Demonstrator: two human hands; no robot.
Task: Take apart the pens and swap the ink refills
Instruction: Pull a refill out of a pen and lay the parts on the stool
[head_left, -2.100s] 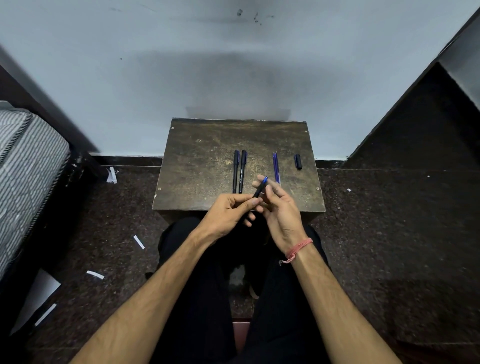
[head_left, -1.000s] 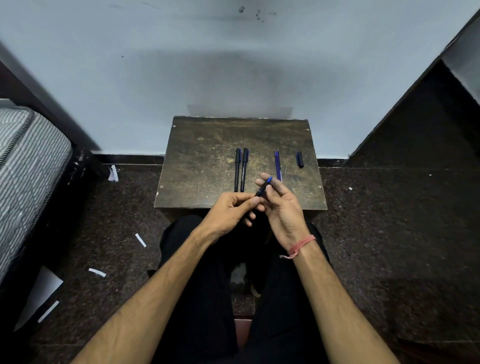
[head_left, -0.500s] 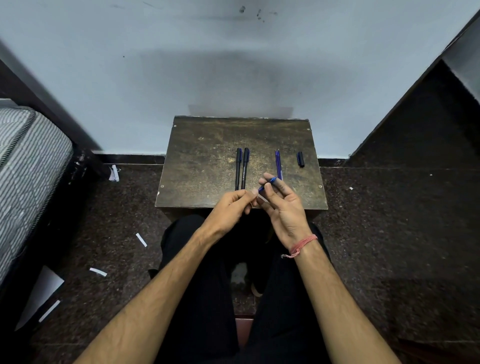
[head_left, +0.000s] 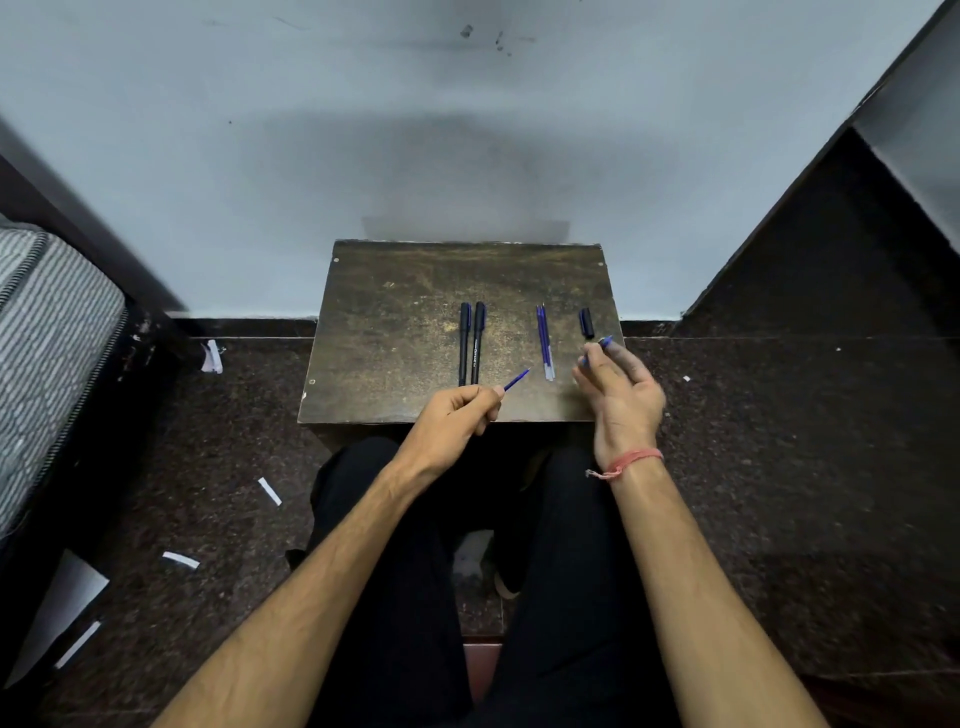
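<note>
Your left hand (head_left: 457, 413) sits at the near edge of the worktop (head_left: 395, 332), just below the centre of the frame, with its fingers curled round a blue pen part (head_left: 517, 379). Only the slim blue end shows, sticking out of your fist and slanting up to the right over the wood. Whether it is a bare refill or a pen front I cannot tell.

Your right hand (head_left: 618, 395) is well apart from the left, at the right edge of the worktop. Its grip is a pinch: thumb and fingertips hold a small blue piece (head_left: 602, 345) whose tip points up to the right. The other fingers are loosely bent. A red thread band (head_left: 631, 461) circles that wrist.

On the worktop, near its middle, two black pens (head_left: 471, 343) lie side by side, touching or nearly so, running straight away from you. To their right, between your two hands, two blue refills (head_left: 544, 340) lie close together in the same direction. Further right, just above your right fingertips, a short black cap (head_left: 587, 322) lies close to the worktop's right edge.

The worktop stands against a pale wall (head_left: 467, 130). The floor (head_left: 779, 441) around it is dark and speckled, with white paper scraps (head_left: 270, 491) in the lower left of the frame. A striped mattress (head_left: 47, 332) shows at the left edge.
</note>
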